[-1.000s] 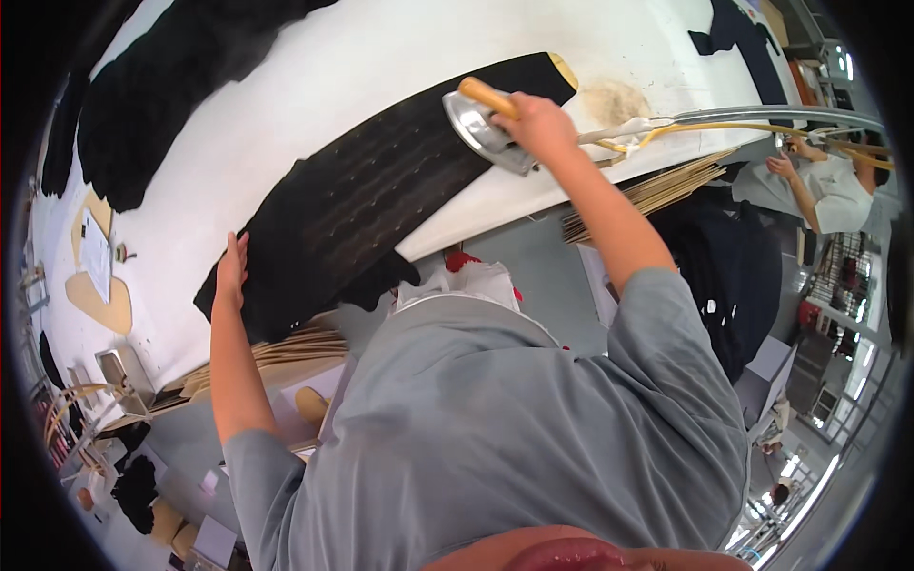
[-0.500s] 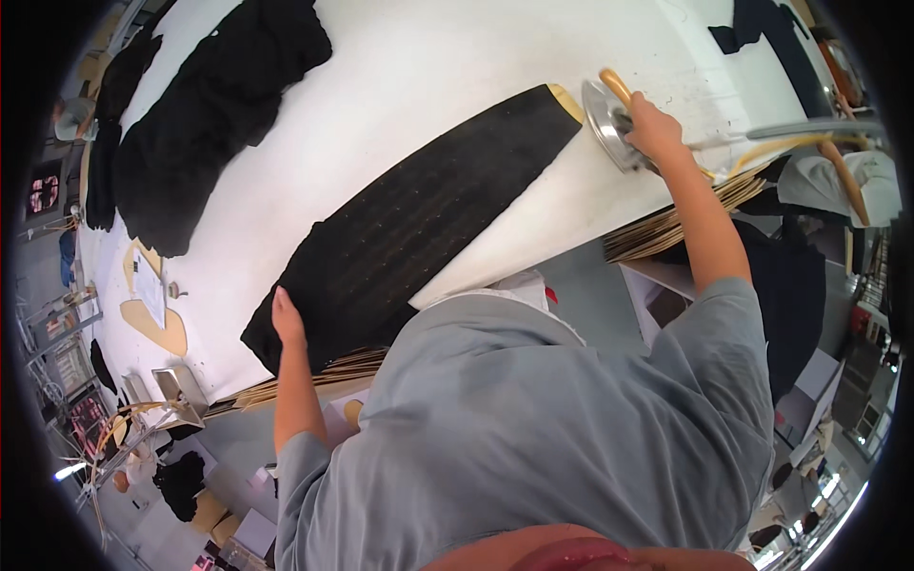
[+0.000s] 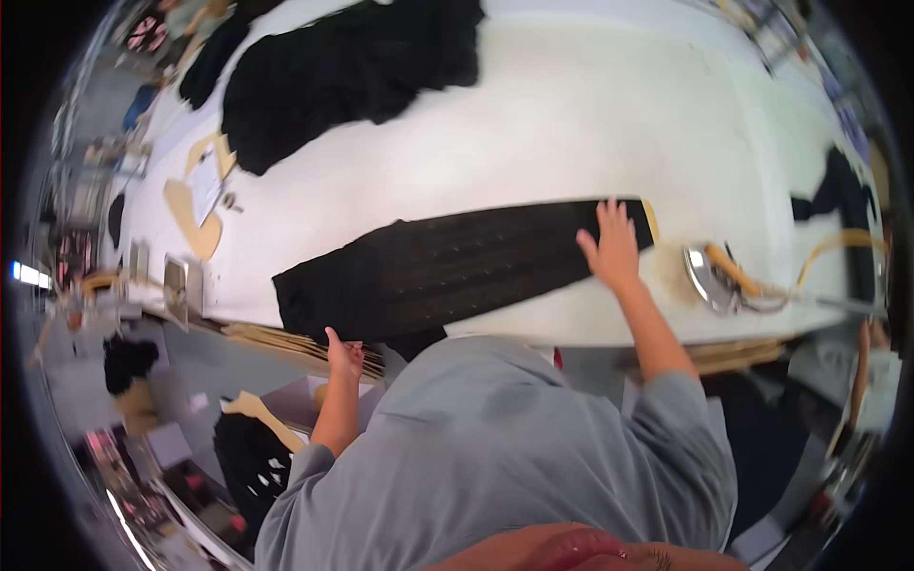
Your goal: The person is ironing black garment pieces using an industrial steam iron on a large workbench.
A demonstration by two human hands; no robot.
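Note:
A long black knitted garment piece [image 3: 447,262] lies across the white table, tapering towards the right. A yellow strip of board [image 3: 651,221] shows at its narrow end. My right hand [image 3: 617,249] rests flat there, with the fingers spread on the cloth. At the wide end, my left hand [image 3: 345,357] is by the near edge of the cloth, thumb stretched up and fingers loosely bent; I see nothing held in it. An iron [image 3: 712,276] with a wooden handle stands on the table to the right of the cloth, apart from both hands.
Crumpled black garments [image 3: 352,71] lie at the far left. Tan templates with a white paper [image 3: 206,181] and a metal box [image 3: 181,285] are on the left. Stacked boards [image 3: 286,344] sit under the near edge. A hose [image 3: 828,303] runs right from the iron, near another person's arm [image 3: 862,376].
My right hand has let go of the iron and moved onto the cloth's narrow end. My left hand has shifted to the cloth's near edge. The view has turned.

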